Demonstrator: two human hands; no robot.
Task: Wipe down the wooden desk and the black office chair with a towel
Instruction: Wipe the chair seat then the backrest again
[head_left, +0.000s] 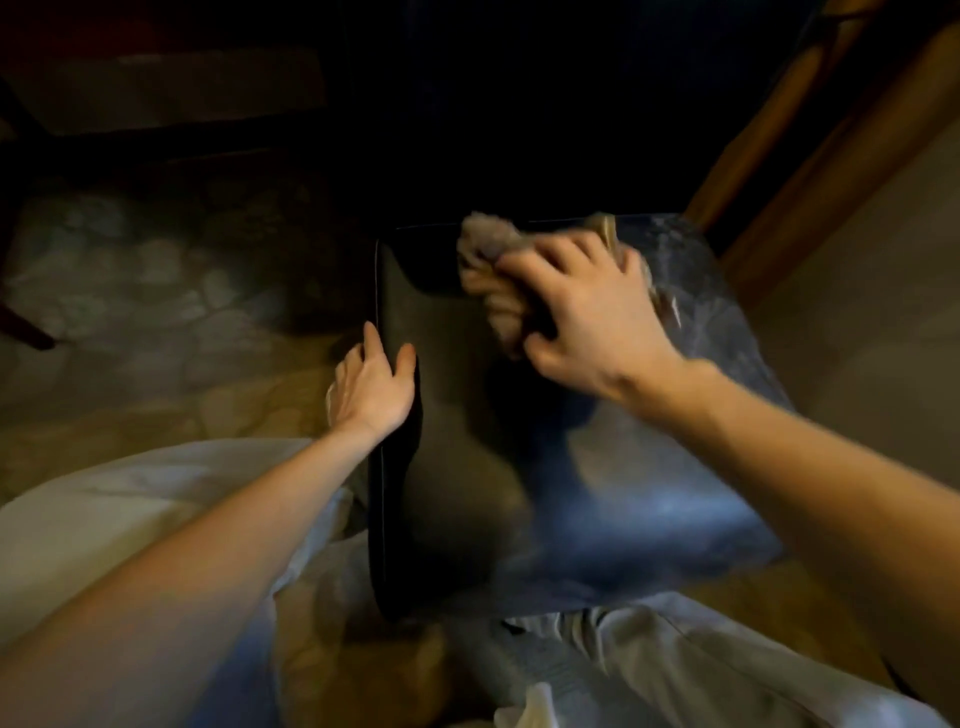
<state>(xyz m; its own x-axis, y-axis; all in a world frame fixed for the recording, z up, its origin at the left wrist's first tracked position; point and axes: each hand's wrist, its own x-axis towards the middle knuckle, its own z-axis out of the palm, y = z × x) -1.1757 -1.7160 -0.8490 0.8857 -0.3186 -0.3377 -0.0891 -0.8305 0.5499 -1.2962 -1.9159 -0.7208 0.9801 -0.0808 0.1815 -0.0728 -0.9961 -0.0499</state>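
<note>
The black office chair's seat (467, 441) fills the middle of the head view, dark on the left and shiny on the right. My right hand (587, 306) grips a bunched beige towel (493, 270) and presses it on the far part of the seat. My left hand (371, 384) holds the seat's left edge, thumb on top and fingers curled over the side. The wooden desk (810, 156) shows as a sloping orange-brown edge at the upper right. The picture is blurred around the towel.
A patterned carpet (156, 291) covers the floor to the left. A dark furniture leg (26, 327) stands at the far left. My light trousers (649, 670) fill the bottom of the view. The area beyond the seat is dark.
</note>
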